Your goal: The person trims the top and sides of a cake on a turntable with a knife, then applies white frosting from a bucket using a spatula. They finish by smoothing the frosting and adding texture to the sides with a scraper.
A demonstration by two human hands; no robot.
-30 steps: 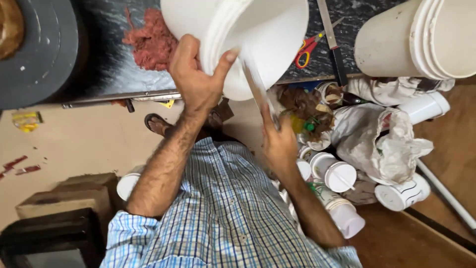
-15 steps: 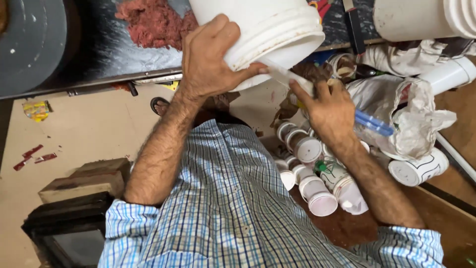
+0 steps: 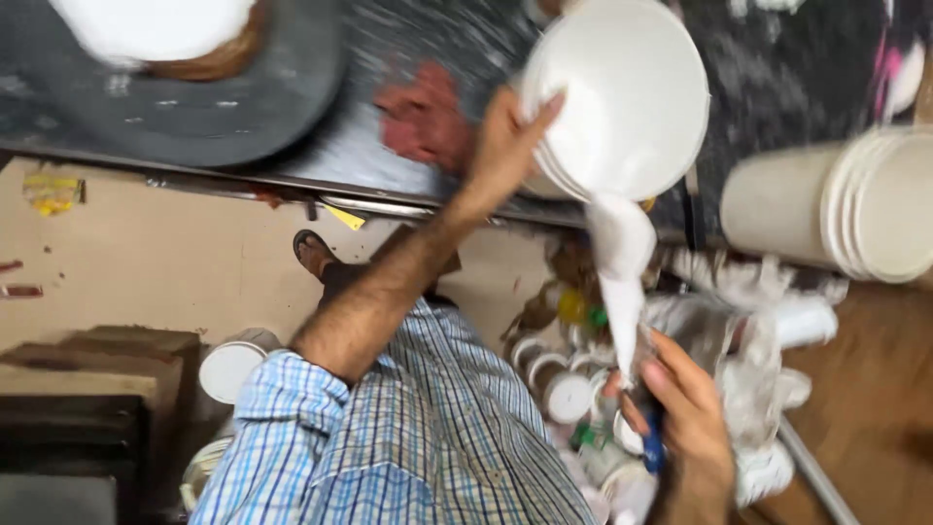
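Head view: left hand (image 3: 505, 146) grips tilted white bucket (image 3: 622, 97); right hand (image 3: 685, 408) holds small container (image 3: 637, 374) below.

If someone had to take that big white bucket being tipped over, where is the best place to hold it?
Probably at the rim, from the near side, as the left hand does now. The white bucket is tilted, pouring a white stream down toward the right hand. Its wall is broad and smooth, so the rim edge gives fingers something to hook. A second hand under the base would likely steady it.

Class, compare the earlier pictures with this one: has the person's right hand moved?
Yes. The right hand has dropped away from the white bucket, now low among the small white jars.
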